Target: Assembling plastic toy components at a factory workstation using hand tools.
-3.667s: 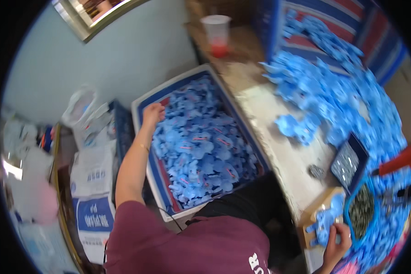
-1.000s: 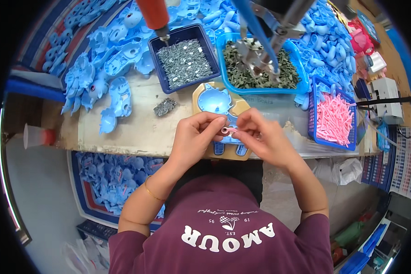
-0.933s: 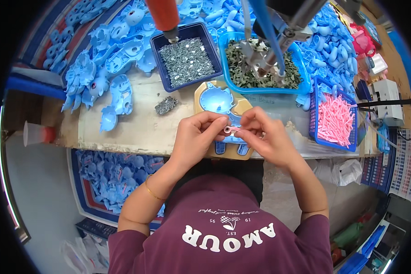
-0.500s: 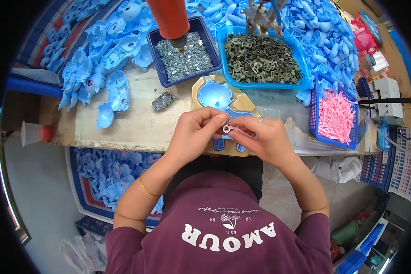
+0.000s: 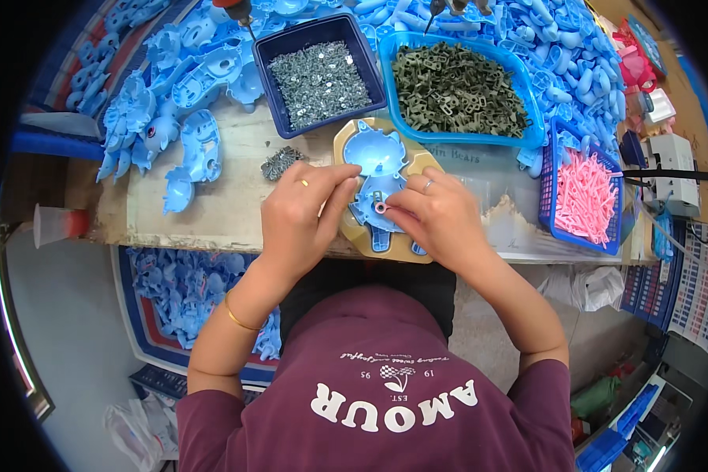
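Observation:
A blue plastic toy body shell (image 5: 374, 153) lies hollow side up in a beige fixture (image 5: 352, 234) on the bench before me. My right hand (image 5: 442, 211) pinches a small pink part with a ring-shaped end (image 5: 381, 208) low over the shell's lower half. A dark green piece shows beside that ring, inside the shell. At the shell's left edge, my left hand (image 5: 299, 211) has thumb and forefinger drawn together; what lies between those fingertips is hidden. A small heap of screws (image 5: 282, 164) sits just beyond the left hand.
Behind the fixture stand a dark blue bin of small metal screws (image 5: 318, 86) and a light blue tray of dark green clips (image 5: 460, 90). A blue basket of pink parts (image 5: 586, 197) is at right. Blue shells (image 5: 200, 149) pile around. A red power screwdriver (image 5: 236, 9) hangs above.
My hands have moved apart from each other. The right has brought the pink part down into the shell, and the left has shifted to the shell's left edge. The red screwdriver has swung up and away.

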The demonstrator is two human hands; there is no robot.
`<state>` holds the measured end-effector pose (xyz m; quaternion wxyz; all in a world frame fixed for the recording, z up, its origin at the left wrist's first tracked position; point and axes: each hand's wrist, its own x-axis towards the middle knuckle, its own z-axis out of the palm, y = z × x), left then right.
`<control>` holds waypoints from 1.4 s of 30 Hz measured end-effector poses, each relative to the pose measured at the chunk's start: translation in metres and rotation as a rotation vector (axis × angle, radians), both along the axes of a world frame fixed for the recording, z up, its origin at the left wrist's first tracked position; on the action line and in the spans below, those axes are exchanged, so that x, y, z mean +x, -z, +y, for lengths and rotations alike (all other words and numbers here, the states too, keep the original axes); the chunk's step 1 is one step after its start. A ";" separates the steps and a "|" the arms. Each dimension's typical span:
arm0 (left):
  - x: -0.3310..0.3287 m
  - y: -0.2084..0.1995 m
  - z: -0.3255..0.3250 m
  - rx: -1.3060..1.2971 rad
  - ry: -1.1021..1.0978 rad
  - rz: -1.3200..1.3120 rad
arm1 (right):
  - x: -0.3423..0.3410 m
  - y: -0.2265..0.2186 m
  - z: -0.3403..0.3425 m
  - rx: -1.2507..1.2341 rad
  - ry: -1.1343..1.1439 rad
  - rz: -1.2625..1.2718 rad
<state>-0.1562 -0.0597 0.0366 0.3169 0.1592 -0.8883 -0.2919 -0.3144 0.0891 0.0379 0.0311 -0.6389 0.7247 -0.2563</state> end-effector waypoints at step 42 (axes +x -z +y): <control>0.020 0.033 0.010 -0.334 0.388 -0.240 | -0.011 -0.002 -0.012 0.115 -0.101 -0.044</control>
